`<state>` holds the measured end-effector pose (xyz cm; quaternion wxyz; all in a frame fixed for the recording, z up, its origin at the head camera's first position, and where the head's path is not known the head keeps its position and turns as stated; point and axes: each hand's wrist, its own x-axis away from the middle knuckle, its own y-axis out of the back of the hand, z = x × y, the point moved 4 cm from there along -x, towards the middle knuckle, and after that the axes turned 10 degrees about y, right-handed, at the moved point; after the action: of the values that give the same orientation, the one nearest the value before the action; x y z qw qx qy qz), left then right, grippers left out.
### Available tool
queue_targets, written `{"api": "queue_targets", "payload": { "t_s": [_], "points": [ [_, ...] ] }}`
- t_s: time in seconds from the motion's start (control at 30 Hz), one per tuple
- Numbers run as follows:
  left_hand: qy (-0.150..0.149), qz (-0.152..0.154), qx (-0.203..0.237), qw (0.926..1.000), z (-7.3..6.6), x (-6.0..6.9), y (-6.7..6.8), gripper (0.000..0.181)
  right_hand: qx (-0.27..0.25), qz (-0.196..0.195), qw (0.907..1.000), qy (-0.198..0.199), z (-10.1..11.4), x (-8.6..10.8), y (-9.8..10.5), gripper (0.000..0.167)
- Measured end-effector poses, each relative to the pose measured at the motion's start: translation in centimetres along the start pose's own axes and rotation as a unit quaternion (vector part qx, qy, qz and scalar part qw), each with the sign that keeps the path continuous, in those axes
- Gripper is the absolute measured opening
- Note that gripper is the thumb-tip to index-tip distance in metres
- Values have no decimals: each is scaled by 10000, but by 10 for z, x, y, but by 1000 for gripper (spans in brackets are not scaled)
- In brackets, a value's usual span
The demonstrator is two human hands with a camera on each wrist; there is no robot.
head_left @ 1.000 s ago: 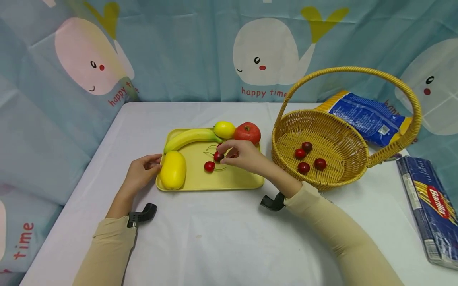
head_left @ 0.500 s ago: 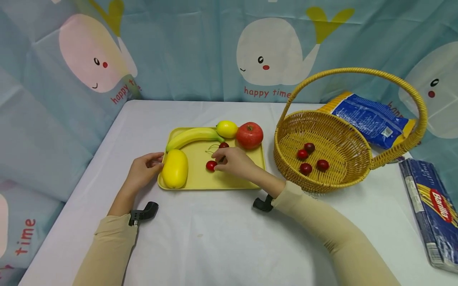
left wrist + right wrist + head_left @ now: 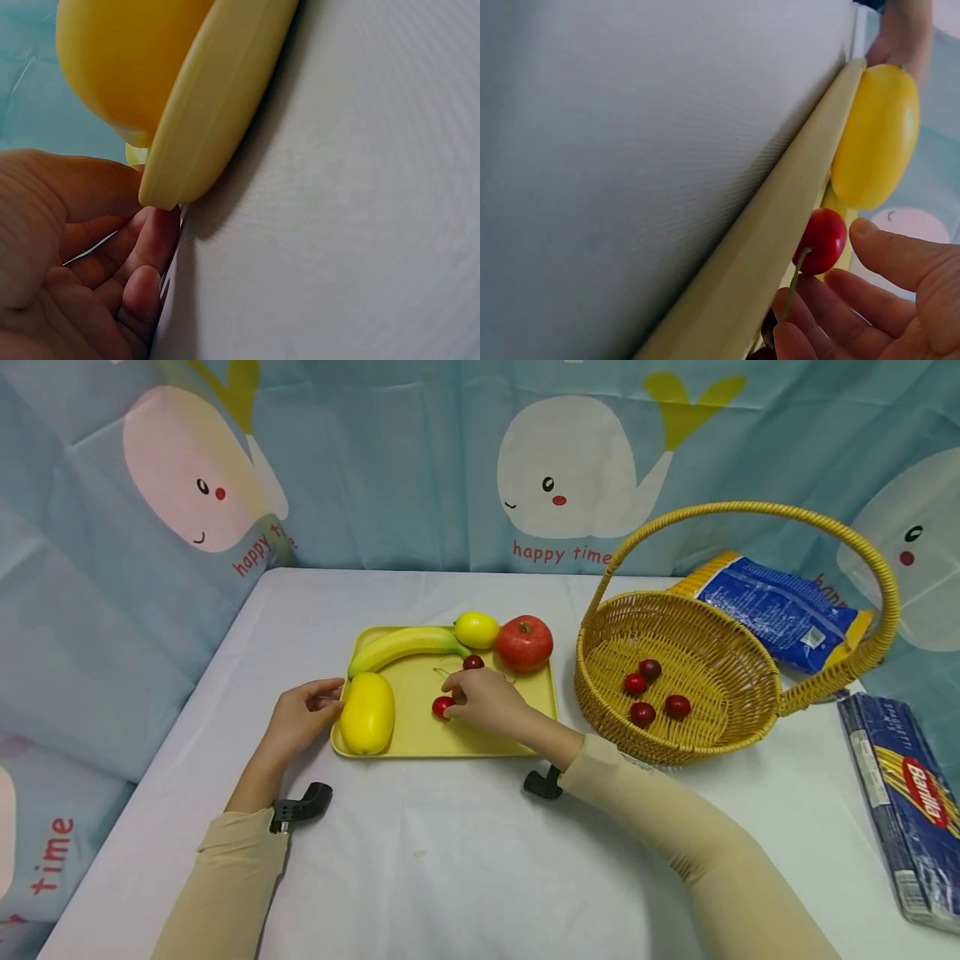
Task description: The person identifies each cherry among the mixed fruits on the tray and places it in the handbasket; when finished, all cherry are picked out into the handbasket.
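In the head view, my left hand (image 3: 302, 718) holds the left rim of a yellow tray (image 3: 420, 745). The left wrist view shows its thumb against the rim and fingertips below. A smooth oblong yellow fruit (image 3: 367, 713) lies beside it on the tray. My right hand (image 3: 487, 700) is over the tray's middle, thumb and fingers spread around a red cherry (image 3: 824, 241) with a green stem. A small gap shows between thumb and cherry in the right wrist view. Another cherry (image 3: 473, 662) lies behind this hand; darker cherries (image 3: 768, 328) are partly hidden by its fingers.
A banana (image 3: 405, 646), a lemon (image 3: 476, 630) and a red apple (image 3: 524, 643) line the tray's back. Right of it stands a wicker basket (image 3: 600, 714) with a tall handle, several cherries inside. A blue bag (image 3: 780, 610) and a Barilla pack (image 3: 903, 802) lie further right.
My right hand has moved left and towards me, from the middle cherries to the front one. My left hand stays at the tray's rim. The view has shifted slightly.
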<state>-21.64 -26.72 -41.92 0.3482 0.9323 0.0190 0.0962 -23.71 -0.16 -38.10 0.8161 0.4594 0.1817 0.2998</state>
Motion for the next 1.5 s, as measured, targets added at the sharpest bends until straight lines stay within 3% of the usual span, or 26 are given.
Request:
{"api": "queue_targets", "payload": {
  "t_s": [0.53, 0.8, 1.17, 1.37, 1.5],
  "points": [
    [18, -31, 3, 10000, 0, -1, -2, 41, 163, 97, 9998, 1, -1, -6, -9, 36],
    [6, -16, 45, 10000, 0, 0, -1, 40, -227, 10, 9997, 122, -7, -3, -10, 36],
    [-38, 30, 68, 10000, -2, 0, -1, 41, -1220, -192, 9921, 242, -11, 2, -8, 31],
    [-158, 8, -13, 9999, -1, 0, -1, 40, -1414, -430, 9887, 233, -7, 8, 5, 30],
    [-83, 29, -37, 10000, 0, 0, 0, 41, -1574, -670, 9845, 392, -2, 13, 17, 31]
  ]
}}
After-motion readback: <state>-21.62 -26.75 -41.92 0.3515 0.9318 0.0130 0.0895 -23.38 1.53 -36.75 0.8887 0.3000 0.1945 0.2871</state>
